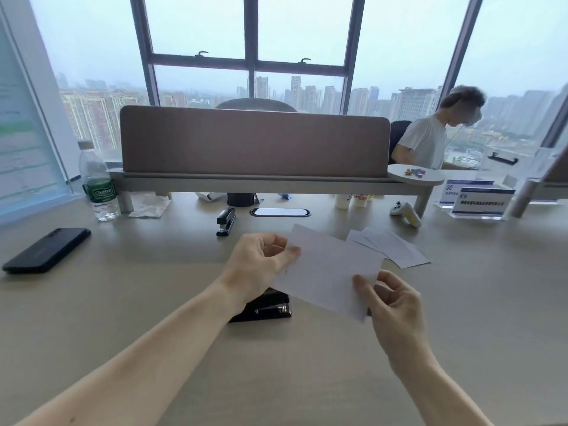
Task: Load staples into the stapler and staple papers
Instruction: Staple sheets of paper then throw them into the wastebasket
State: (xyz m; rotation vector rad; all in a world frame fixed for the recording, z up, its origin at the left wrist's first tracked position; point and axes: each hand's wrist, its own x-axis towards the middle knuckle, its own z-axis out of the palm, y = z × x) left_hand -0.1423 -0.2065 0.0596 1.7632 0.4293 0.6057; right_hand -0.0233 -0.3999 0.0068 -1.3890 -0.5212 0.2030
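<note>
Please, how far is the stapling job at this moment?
Both hands, left hand and right hand, pinch a sheet of paper above the desk. Whether it is already stapled, or the near stapler loaded, cannot be seen. Loose papers lie on the desk, probably waiting. A second stapler sits untouched farther back.

The person's left hand (pixel 261 265) and right hand (pixel 390 299) are bare, no rings or watch, forearms uncovered with no sleeves showing.
</note>
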